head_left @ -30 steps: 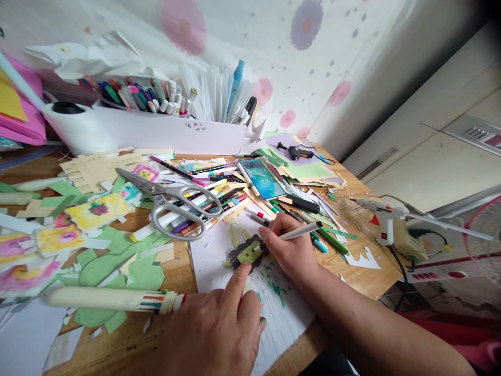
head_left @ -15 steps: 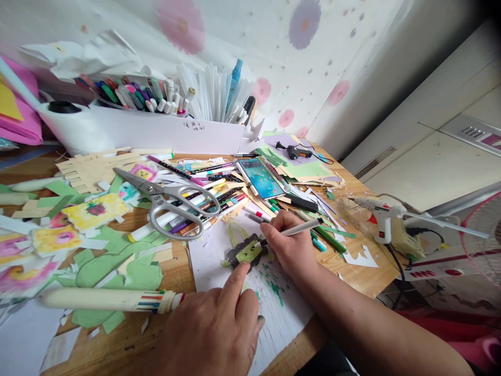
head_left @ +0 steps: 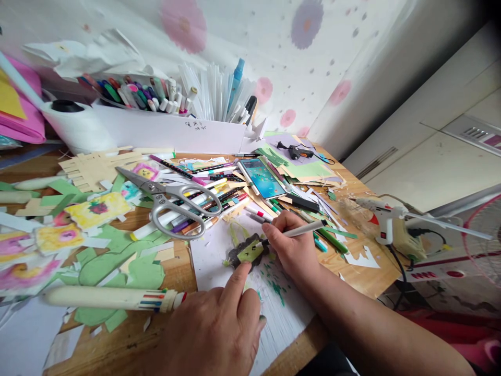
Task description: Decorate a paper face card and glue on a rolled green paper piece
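My right hand (head_left: 294, 245) pinches a white-barrelled marker pen (head_left: 303, 228), its tip at a green label (head_left: 250, 253) bearing small dark marks. That label lies on a dark scalloped paper cutout (head_left: 235, 256) with pale green strips, on a white sheet (head_left: 219, 277). With its index finger stretched out, my left hand (head_left: 219, 324) presses the label's lower edge; its other fingers are curled. A thick cream multicolour pen (head_left: 109, 298) runs up to my left hand, and its end is hidden there. Whether the hand touches that pen, I cannot tell.
Grey scissors (head_left: 172, 203) and a phone (head_left: 262, 178) rest on scattered markers. Green paper pieces (head_left: 113, 261) and painted cards (head_left: 97, 210) cover the left. A white box (head_left: 168, 128) of pens stands behind. Glue gun (head_left: 385, 219) and its cord are at the right edge.
The view has shifted very slightly, moving everything a little to the right. Both hands, the marker pen and the cutout keep nearly the same positions.
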Demonstrator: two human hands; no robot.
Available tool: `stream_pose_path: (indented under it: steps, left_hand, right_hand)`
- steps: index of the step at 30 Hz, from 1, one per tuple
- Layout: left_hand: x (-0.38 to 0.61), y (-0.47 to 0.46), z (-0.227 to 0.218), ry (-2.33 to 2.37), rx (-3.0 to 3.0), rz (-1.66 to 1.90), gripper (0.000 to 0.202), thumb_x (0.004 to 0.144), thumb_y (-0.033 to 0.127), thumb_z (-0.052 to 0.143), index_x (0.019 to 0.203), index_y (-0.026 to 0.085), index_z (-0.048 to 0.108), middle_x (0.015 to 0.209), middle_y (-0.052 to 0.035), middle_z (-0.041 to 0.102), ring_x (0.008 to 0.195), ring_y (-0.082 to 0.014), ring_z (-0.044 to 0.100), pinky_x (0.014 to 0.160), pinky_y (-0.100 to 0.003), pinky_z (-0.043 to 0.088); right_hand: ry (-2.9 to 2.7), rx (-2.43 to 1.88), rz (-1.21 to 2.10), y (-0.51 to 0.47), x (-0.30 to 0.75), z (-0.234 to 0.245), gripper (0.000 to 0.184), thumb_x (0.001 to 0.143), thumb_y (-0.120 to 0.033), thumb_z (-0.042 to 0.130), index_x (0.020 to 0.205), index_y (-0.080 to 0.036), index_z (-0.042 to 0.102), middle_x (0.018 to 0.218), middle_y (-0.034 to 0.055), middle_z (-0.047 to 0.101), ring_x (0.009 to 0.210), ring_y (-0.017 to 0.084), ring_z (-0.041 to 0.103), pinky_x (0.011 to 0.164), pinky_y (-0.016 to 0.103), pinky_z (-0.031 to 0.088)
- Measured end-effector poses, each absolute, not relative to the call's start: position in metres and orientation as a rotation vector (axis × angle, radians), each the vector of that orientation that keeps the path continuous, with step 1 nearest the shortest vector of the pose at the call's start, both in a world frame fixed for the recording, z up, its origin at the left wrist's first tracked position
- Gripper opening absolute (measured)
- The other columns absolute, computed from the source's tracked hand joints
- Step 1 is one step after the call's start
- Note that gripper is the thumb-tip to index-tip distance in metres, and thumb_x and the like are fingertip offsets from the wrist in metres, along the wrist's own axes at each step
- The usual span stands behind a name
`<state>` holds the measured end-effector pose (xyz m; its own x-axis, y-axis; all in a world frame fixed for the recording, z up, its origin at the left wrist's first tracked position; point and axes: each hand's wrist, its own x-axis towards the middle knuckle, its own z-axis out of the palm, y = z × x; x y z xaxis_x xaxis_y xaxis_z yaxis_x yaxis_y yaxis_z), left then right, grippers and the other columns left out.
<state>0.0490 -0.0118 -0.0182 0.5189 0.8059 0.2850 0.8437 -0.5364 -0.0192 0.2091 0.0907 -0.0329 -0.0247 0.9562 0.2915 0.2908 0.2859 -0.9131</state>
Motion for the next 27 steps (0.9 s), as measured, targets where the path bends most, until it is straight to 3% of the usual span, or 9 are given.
stream_pose_path:
  steps: [12,27]
  left_hand:
    - [0.0493,-0.0115,-0.0143,-1.436,-2.634,-0.322,0.021,0.084,0.014,0.044,0.086,0.020,0.064,0.118,-0.0128,0.070,0.062,-0.0236,0.068,0.052,-0.038,0.055]
    - [0.0468,-0.0130,-0.0129,-1.443,-2.648,-0.289,0.018,0.084,0.015,0.047,0.088,0.020,0.064,0.115,-0.0119,0.071,0.064,-0.0228,0.069,0.053,-0.036,0.056]
  right_hand:
    - [-1.709,-1.131,0.799,0.0864,0.2007,-0.0260,0.032,0.077,-0.028,0.063,0.055,-0.021,0.041,0.051,-0.0057,0.043,0.047,0.009,0.037,0.045,0.025,0.032]
    - [-1.684,-1.153,0.824,0.0871,0.2010,-0.0266,0.033,0.075,-0.025,0.061,0.053,-0.022,0.037,0.049,-0.0066,0.039,0.047,0.009,0.034,0.045,0.025,0.030]
